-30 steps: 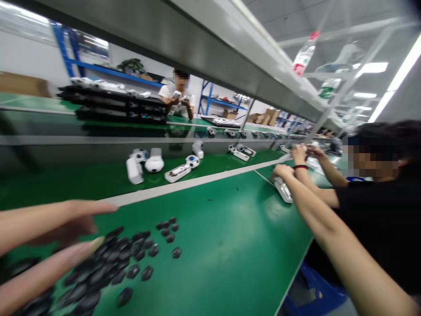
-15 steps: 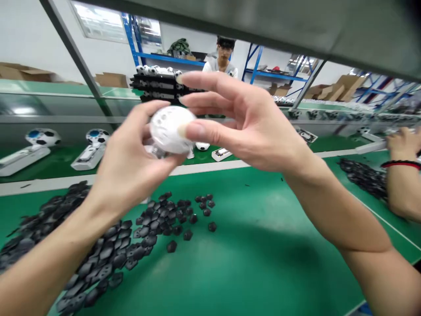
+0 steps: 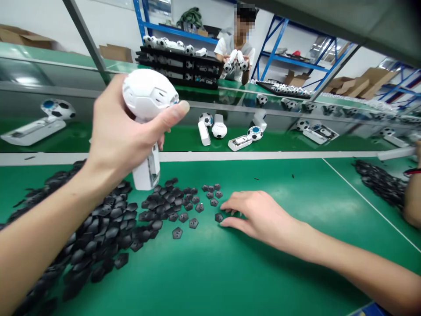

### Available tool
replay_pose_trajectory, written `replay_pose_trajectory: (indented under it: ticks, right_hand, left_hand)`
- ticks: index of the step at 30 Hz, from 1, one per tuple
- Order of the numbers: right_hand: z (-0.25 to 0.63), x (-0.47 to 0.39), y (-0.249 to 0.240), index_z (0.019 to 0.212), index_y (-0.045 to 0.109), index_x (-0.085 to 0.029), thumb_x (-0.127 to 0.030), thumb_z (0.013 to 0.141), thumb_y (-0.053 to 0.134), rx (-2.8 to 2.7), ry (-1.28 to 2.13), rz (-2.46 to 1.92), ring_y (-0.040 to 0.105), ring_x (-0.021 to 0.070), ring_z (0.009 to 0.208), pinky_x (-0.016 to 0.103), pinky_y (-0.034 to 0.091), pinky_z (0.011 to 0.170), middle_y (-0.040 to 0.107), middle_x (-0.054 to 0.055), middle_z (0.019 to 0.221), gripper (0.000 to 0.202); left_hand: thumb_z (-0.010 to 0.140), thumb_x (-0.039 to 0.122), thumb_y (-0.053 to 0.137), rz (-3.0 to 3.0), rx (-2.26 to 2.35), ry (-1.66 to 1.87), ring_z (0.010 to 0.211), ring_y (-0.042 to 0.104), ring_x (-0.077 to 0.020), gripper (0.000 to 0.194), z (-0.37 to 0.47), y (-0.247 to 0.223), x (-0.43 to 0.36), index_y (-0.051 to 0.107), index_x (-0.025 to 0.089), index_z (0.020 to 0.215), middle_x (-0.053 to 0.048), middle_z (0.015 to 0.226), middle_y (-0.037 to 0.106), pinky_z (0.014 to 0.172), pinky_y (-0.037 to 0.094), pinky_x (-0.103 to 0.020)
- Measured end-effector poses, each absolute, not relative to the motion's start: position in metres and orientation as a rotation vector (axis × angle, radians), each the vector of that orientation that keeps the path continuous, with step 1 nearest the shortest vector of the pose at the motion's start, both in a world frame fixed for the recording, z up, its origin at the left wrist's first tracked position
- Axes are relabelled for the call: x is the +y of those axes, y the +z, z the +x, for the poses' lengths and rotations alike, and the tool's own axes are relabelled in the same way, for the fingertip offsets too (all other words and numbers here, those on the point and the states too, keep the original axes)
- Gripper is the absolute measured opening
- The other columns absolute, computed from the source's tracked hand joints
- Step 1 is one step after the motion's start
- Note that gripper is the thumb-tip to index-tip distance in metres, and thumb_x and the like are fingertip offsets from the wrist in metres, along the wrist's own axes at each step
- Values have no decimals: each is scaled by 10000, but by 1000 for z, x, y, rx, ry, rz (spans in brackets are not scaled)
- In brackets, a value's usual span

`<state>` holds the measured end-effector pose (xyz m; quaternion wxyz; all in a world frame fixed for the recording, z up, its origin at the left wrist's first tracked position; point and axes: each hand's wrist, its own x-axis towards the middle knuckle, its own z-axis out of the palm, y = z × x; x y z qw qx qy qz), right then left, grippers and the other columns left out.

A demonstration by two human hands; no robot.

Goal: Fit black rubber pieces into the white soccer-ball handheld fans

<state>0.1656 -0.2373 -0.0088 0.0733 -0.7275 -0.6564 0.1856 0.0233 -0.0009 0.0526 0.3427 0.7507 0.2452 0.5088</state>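
My left hand (image 3: 120, 127) is closed round a white device with a ball-shaped head (image 3: 148, 90) and a handle (image 3: 144, 173) hanging below. The head bears pentagon-shaped recesses with small holes, and no black patches show on the side facing me. My right hand (image 3: 256, 215) is low over the green bench, thumb and fingers apart, tips beside a small black pentagon piece (image 3: 219, 217). Whether they touch it, I cannot tell. Several loose pentagon pieces (image 3: 177, 233) lie to the left, merging into a large heap of black pieces (image 3: 112, 228).
Beyond the white strip (image 3: 276, 155), football-patterned devices (image 3: 241, 141) lie on the green conveyor (image 3: 184, 144). Across it, a person (image 3: 235, 48) holds similar devices near stacked black trays (image 3: 179, 66). At right, another person's arm (image 3: 413, 197) is near a black heap (image 3: 378, 180).
My right hand has left the white device and come down to the bench beside a pentagon piece. My left hand has moved slightly left and turned the device, so its handle shows.
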Motion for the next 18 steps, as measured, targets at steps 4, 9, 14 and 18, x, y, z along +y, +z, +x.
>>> replay_pose_trajectory:
  ticks: [4,9,14,18]
  right_hand:
    - [166,-226,-11,1028,777,-191,-209,992,762,-1958,602,-2109,750,268,985,347,498,782,798,67,1054,42]
    - [174,-221,-4,894,707,-188,-103,953,756,-1768,806,-1872,736,180,802,281,504,716,786,18,875,115]
    - [177,-195,35,1086,727,-224,-178,984,710,-1600,713,-1461,737,152,822,261,579,756,777,-9,913,113]
    - [173,-154,60,951,796,-194,-226,940,767,-1445,703,-1201,735,146,754,256,606,693,790,-2,858,45]
  left_hand:
    - [815,649,831,1865,572,1327,688,715,-161,695,33,46,7,613,113,1201,22,813,628,780,640,-495]
    - [699,312,903,1619,610,1306,699,680,-146,606,31,38,25,577,103,1166,-29,934,685,674,611,-329]
    - [635,292,912,1593,649,1246,740,699,-178,588,23,27,26,649,142,1139,-35,953,703,675,607,-312]
    - [629,389,923,1686,677,1157,702,676,-186,572,18,21,23,719,205,1130,-22,886,705,590,534,-278]
